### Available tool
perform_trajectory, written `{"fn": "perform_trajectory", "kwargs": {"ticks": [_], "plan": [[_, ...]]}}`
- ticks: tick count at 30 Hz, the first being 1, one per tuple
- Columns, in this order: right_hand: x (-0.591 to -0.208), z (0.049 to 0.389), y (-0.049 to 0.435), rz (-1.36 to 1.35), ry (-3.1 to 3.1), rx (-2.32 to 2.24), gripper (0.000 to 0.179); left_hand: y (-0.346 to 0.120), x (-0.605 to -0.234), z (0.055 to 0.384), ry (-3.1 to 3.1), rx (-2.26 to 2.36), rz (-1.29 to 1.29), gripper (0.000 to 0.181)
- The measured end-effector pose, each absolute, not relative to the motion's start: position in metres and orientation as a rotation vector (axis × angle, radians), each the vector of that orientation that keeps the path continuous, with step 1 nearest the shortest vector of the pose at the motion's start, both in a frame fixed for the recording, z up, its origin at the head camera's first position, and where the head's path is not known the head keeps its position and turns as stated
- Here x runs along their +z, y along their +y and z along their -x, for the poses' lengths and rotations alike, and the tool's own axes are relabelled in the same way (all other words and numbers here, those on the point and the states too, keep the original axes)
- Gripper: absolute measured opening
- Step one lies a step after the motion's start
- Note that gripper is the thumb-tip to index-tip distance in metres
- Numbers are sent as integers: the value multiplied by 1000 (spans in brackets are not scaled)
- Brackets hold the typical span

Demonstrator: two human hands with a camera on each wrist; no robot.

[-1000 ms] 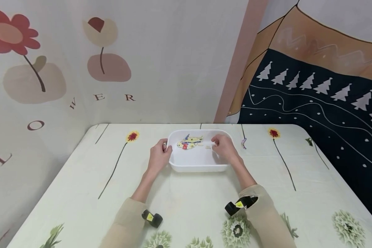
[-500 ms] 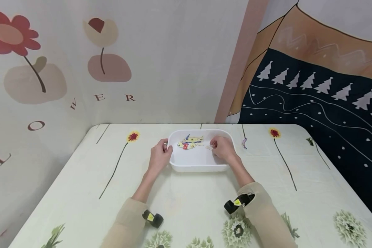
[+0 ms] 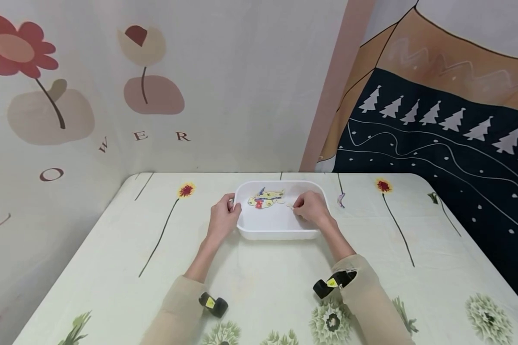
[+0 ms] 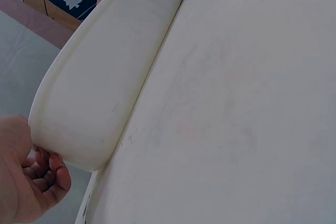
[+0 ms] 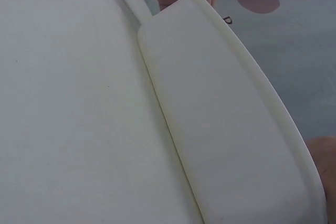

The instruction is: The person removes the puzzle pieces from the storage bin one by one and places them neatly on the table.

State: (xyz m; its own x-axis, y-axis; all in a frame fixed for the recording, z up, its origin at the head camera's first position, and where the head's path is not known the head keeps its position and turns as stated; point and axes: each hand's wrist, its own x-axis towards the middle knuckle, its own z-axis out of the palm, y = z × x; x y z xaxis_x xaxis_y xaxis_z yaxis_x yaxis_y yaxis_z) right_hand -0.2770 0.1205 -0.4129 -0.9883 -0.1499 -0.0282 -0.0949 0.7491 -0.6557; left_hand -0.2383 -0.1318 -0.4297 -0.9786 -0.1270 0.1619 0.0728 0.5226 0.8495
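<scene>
The tray [image 3: 259,235] is coloured plain white. In its far left part, the cluster of pieces [image 3: 265,198] is patterned in yellow, blue and red. The worktop [image 3: 259,278] is covered in pale cream, printed toward its far left and far right corners with yellow flowers [image 3: 186,190] centred in dark red and stemmed in dark green; along its near edge, green-and-white blooms [image 3: 331,322] are printed. Beyond the far right corner, navy cloth [image 3: 414,153] is patterned with white trees. The sleeves [image 3: 174,306] are coloured beige.
</scene>
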Motion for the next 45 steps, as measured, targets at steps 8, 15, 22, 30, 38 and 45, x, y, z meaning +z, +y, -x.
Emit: {"fn": "perform_trajectory", "kwargs": {"ticks": [8,15,22,30,38,45], "plan": [[-411,276,120,259,2878,-1224,5,-131,-429,238,-2559,-1446,-44,38],[-409,273,122,291,2929,-1340,9,-131,-430,238,-2553,-1438,-48,37],[-408,269,122,302,2929,-1490,11,-131,-430,236,-2539,-1439,-35,38],[-404,267,127,324,2926,-1584,15,-130,-430,236,-2519,-1429,-25,37],[-399,265,139,358,2892,-1638,19,-131,-429,236,-2548,-1446,-60,37],[-394,267,156,316,2900,-1688,23,-131,-429,237,-2552,-1445,-67,38]]}}
